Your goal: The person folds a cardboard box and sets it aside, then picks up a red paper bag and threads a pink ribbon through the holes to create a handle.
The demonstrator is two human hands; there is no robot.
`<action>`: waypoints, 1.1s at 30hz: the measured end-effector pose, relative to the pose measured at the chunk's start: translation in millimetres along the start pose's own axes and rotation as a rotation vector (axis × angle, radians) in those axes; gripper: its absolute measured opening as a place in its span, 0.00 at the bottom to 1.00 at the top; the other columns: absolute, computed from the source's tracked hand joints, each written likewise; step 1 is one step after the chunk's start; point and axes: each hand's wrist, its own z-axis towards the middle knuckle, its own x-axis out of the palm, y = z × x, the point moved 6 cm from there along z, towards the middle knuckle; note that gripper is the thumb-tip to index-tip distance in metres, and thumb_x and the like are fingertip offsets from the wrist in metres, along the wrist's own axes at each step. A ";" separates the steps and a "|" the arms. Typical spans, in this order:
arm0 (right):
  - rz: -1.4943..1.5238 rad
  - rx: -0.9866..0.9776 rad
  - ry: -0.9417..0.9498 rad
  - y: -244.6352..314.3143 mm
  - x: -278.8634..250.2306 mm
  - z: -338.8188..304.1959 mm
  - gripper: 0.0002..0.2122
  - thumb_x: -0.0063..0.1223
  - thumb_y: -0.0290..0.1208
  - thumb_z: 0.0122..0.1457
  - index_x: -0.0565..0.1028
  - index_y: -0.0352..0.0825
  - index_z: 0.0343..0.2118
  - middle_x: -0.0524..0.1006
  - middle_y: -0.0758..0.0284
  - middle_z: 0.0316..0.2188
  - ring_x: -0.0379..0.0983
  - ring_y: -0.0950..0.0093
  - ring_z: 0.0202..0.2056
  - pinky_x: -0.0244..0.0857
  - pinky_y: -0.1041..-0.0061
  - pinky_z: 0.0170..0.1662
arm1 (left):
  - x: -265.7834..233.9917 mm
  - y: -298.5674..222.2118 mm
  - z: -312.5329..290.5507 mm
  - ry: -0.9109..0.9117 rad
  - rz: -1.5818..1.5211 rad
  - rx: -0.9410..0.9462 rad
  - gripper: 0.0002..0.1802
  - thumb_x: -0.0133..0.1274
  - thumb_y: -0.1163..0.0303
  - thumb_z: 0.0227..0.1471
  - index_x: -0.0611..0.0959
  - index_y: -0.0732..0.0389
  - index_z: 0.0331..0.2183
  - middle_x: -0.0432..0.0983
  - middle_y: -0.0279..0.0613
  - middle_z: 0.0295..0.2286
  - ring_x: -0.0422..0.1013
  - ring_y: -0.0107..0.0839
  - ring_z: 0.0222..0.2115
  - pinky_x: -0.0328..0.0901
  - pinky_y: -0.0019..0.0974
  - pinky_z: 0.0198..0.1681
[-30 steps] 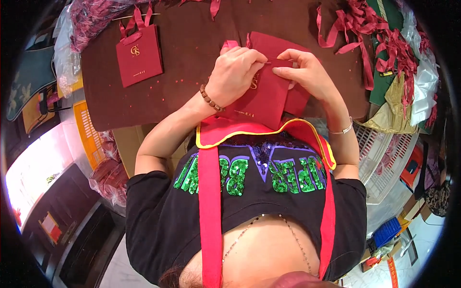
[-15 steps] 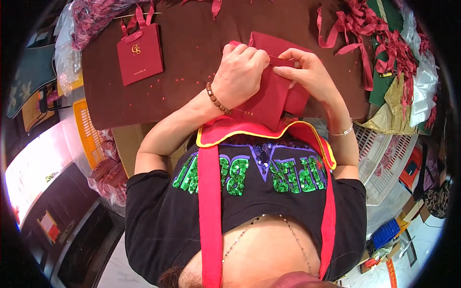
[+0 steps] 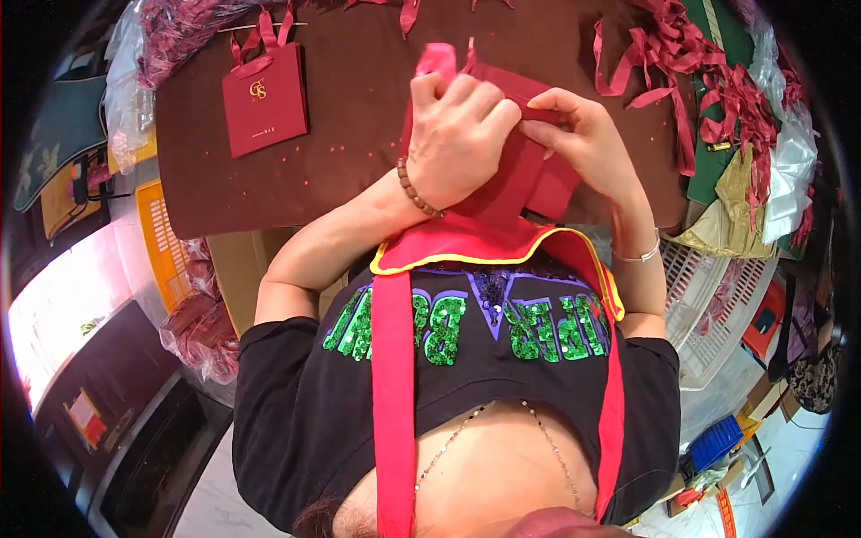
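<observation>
A dark red paper bag (image 3: 504,193) lies at the table's near edge between my hands. My left hand (image 3: 464,134) is closed over its upper part, and a pinkish-red ribbon (image 3: 438,59) sticks up beyond the knuckles. What the left fingertips grip is partly hidden behind the hand. My right hand (image 3: 587,139) pinches the bag's top edge between thumb and forefinger. Another dark red piece (image 3: 558,184), perhaps a second bag, lies partly under the first. Off to the left, a finished-looking red gift bag (image 3: 265,103) with ribbon handles and gold print lies on the table.
The brown table (image 3: 350,193) carries small red specks. Loose red ribbons (image 3: 664,54) are heaped at the far right, next to clear plastic wrap (image 3: 791,193). Wrapped red bundles (image 3: 184,40) sit at the far left. A yellow crate (image 3: 161,238) and a white crate (image 3: 717,309) flank me.
My left hand has shifted slightly right and nearer, and more of the ribbon now shows beyond it. The right hand has barely moved, still pinching the bag's edge.
</observation>
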 end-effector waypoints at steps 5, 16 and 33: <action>-0.116 -0.021 0.009 9.3 -0.7 1.7 0.08 0.54 0.24 0.53 0.74 0.31 0.36 0.74 0.75 0.27 0.68 0.88 0.28 0.64 0.86 0.28 | -3.5 21.9 7.8 0.120 -0.179 -0.079 0.07 0.58 0.67 0.37 0.75 0.51 0.23 0.70 0.28 0.24 0.66 0.29 0.30 0.52 0.38 0.37; -0.322 -0.330 -0.046 25.5 19.2 -5.6 0.08 0.54 0.23 0.52 0.73 0.28 0.34 0.74 0.71 0.25 0.66 0.86 0.27 0.63 0.84 0.32 | 4.2 60.0 15.3 0.668 -0.764 -0.519 0.12 0.48 0.76 0.49 0.77 0.66 0.38 0.75 0.37 0.22 0.68 0.17 0.24 0.64 0.23 0.27; -0.341 -0.186 -0.091 22.9 25.0 -6.5 0.08 0.57 0.23 0.50 0.72 0.28 0.32 0.74 0.69 0.23 0.67 0.86 0.25 0.62 0.84 0.29 | 27.0 53.8 13.2 0.885 -1.090 -0.764 0.27 0.51 0.83 0.40 0.64 0.65 0.45 0.72 0.37 0.21 0.65 0.18 0.23 0.59 0.23 0.24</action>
